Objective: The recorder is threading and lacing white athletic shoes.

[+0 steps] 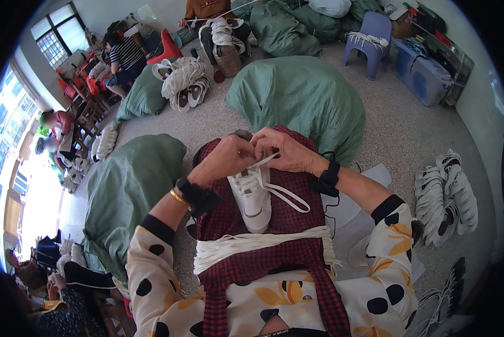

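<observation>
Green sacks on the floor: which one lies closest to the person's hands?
The big green sack straight ahead, just beyond both hands lacing the white shoe. The other sack lies off to the left, beside the elbow.

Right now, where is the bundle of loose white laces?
In the head view, the bundle of white laces lies across the person's lap on the red checked apron, just below the white sneaker.

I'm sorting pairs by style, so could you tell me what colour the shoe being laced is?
The shoe is white with white laces, seen in the head view.
</observation>
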### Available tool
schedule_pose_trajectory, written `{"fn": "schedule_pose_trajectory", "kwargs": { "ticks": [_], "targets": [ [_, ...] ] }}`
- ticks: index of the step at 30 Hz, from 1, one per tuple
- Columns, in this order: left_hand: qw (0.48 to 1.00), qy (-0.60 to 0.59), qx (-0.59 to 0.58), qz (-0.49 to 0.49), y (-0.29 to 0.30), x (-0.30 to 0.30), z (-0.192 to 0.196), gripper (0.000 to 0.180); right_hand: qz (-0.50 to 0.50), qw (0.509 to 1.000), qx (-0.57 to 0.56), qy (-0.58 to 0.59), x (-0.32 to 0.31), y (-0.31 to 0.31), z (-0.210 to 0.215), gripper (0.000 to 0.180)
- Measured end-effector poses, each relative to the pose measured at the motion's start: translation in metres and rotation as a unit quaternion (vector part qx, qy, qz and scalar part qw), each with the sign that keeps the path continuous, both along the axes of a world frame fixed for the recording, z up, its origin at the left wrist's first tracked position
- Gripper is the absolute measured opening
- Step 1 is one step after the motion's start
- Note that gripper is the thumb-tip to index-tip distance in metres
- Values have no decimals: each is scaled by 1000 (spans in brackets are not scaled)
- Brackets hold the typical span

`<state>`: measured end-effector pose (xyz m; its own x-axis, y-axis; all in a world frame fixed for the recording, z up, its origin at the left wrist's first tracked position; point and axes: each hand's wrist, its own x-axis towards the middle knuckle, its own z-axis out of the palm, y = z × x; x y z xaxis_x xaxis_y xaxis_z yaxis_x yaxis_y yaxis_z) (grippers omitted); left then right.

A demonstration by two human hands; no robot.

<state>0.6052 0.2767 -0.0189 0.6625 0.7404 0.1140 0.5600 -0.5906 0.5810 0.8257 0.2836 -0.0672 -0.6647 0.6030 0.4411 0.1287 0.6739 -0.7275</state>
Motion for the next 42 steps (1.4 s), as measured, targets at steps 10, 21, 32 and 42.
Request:
{"fn": "schedule_pose_trajectory", "kwargs": {
  "ticks": [10, 21, 32, 42],
  "targets": [
    [946, 140, 238, 168, -7, -56, 15, 9, -34, 999, -7, -1, 0, -8, 2, 19],
    [872, 142, 158, 440, -53, -212, -48, 14, -112, 994, 5, -9, 16, -6, 19, 26],
    [928, -164, 149, 299, -52, -97, -47, 20, -86, 937, 310, -136, -5, -37, 22, 18],
    [974, -139, 157, 91, -60, -73, -47, 20, -142, 986, 62, -67, 0, -47, 18, 15]
  ]
}}
